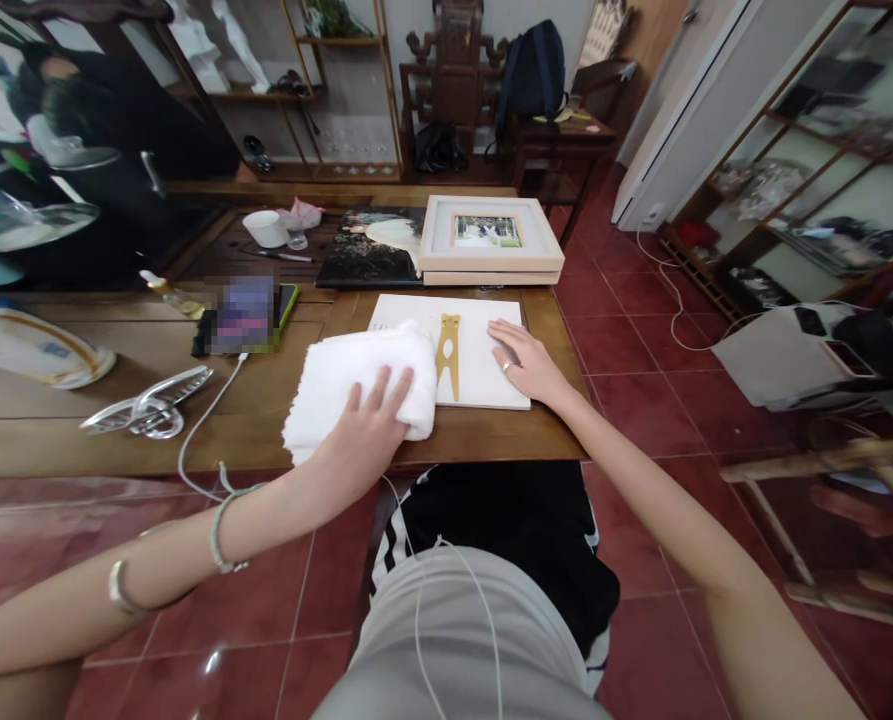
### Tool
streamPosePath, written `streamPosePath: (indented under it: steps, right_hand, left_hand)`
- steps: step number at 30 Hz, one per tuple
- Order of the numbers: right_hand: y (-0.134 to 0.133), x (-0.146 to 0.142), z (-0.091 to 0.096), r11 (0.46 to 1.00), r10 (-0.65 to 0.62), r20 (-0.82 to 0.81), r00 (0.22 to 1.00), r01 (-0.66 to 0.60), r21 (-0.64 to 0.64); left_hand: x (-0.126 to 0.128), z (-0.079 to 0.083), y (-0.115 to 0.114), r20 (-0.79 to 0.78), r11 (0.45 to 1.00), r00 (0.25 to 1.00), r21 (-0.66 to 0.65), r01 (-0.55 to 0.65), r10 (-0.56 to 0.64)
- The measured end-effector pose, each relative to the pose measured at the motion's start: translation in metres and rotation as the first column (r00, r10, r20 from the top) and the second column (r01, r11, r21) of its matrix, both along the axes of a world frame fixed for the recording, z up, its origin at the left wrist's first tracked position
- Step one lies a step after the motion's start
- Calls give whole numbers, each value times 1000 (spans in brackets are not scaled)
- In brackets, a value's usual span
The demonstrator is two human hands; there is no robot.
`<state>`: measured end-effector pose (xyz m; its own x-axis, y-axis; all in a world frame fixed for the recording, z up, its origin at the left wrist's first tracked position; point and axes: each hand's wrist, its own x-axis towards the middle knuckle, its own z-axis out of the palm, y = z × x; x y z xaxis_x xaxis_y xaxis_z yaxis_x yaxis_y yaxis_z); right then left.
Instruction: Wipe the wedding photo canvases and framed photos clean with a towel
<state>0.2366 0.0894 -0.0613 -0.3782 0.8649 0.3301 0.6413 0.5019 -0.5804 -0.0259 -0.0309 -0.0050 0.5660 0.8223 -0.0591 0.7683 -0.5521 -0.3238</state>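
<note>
My left hand (pixel 371 425) lies flat, fingers stretched out, on a folded white towel (pixel 356 385) that covers the left part of a white flat board (pixel 483 355) on the wooden table (pixel 153 440). My right hand (pixel 525 360) rests open on the board's right side, a ring on one finger. A gold-coloured stand piece (pixel 448 355) lies on the board between my hands. Beyond the board a white picture frame (pixel 491 240) with a photo sits on another frame, beside a dark photo print (pixel 371 250).
A phone (pixel 247 315) with a white cable lies at the table's left middle, near a clear glass object (pixel 150 405) and a plate (pixel 33 345). A white cup (pixel 266 228) stands farther back. Chairs, shelves and a backpack (pixel 532 70) fill the room behind.
</note>
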Motion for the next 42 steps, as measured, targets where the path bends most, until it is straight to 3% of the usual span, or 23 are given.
streamPosePath:
  steps: [5, 13, 18, 29, 32, 38, 42]
  right_hand:
    - [1, 0, 0, 1000, 8, 0, 1000, -8, 3]
    - [1, 1, -1, 1000, 0, 13, 1000, 0, 4]
    - [1, 1, -2, 1000, 4, 9, 1000, -4, 13]
    - [2, 2, -2, 1000, 12, 30, 999, -13, 20]
    - [4, 2, -2, 999, 16, 27, 999, -17, 32]
    - [4, 3, -2, 999, 44, 33, 998, -45, 20]
    - [5, 5, -4, 999, 45, 18, 999, -45, 25]
  left_hand:
    - [-2, 7, 22, 75, 998, 997, -62, -20, 25]
    - [-3, 5, 123, 148, 984, 982, -149, -97, 119]
    - [5, 9, 149, 226, 982, 966, -167, -89, 126]
    - [51, 0, 121, 151, 998, 988, -46, 41, -33]
    - [64, -4, 98, 137, 995, 986, -12, 101, -99]
    - [72, -3, 29, 98, 979, 974, 57, 197, -202]
    - [67, 2, 15, 102, 970, 965, 18, 242, -242]
